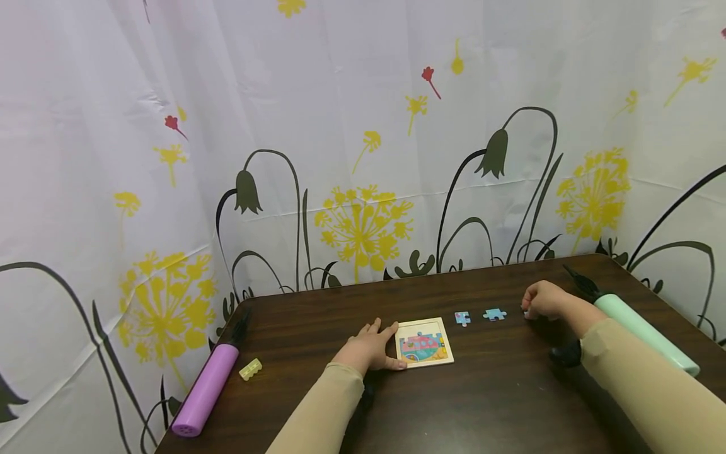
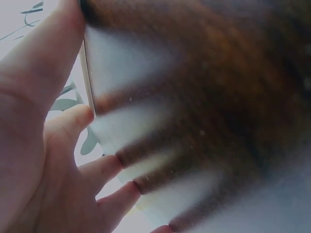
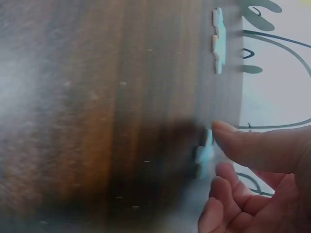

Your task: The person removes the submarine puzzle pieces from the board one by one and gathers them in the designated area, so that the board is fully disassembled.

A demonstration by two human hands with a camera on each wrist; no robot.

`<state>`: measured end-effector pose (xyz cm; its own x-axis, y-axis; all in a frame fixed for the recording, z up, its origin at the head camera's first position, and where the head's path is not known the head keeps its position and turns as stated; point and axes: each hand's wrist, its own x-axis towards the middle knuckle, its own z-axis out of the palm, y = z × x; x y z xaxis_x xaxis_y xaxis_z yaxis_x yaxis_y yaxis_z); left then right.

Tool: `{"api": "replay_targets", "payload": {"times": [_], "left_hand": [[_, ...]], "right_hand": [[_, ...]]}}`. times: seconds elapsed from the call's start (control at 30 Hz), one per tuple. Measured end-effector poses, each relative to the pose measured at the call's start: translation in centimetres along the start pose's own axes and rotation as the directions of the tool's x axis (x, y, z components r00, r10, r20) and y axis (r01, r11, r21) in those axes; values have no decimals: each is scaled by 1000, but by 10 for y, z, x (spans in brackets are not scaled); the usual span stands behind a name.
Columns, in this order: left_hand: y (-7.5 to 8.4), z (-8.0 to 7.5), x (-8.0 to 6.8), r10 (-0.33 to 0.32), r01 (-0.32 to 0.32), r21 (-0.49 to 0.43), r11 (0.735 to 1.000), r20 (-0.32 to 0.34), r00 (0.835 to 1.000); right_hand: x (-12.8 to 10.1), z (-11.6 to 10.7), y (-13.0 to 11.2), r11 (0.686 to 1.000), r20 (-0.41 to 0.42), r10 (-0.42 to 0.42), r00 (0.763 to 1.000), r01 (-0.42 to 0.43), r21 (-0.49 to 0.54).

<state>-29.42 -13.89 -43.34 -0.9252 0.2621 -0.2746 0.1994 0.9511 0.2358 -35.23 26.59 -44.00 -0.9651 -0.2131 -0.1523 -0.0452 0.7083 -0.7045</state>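
Observation:
A small square puzzle tray (image 1: pixel 449 359) with a pale wooden rim lies mid-table, a partly filled pink, blue and yellow picture inside it. My left hand (image 1: pixel 368 348) rests at its left side, fingers spread, thumb and forefinger against the rim. In the left wrist view, the fingertips of the left hand (image 2: pixel 63 170) meet the tabletop. To the tray's right, my right hand (image 1: pixel 546 299) pinches a small blue puzzle piece (image 3: pixel 205 153) at the table surface, the other fingers curled. Two more pieces, a squarish puzzle piece (image 1: pixel 462 318) and a wider light-blue puzzle piece (image 1: pixel 495 314), lie between tray and right hand.
A purple tube with a dark tip (image 1: pixel 207 391) lies along the table's left edge, near a pale yellow block (image 1: pixel 250 369). On the right, beside the right forearm, is a mint-green tube (image 1: pixel 646 331). A flower-patterned curtain (image 1: pixel 340 94) hangs behind the dark wooden table (image 1: pixel 454 410).

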Motion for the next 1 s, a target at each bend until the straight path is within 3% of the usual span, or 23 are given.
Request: {"api": "replay_targets", "payload": {"times": [0.2, 0.43, 0.77, 1.0], "left_hand": [[1, -2, -1, -1, 1, -1, 1000, 3, 1000], [1, -2, -1, 1, -1, -2, 1000, 1, 1000], [2, -2, -4, 4, -4, -17, 1000, 0, 1000], [1, -3, -4, 2, -2, -8, 1000, 2, 1000]], "right_hand": [[7, -1, -23, 998, -13, -63, 998, 63, -25], [23, 14, -63, 989, -17, -144, 989, 143, -31], [30, 64, -128, 966, 25, -259, 966, 258, 35], [35, 110, -149, 958, 65, -287, 956, 287, 12]]}}
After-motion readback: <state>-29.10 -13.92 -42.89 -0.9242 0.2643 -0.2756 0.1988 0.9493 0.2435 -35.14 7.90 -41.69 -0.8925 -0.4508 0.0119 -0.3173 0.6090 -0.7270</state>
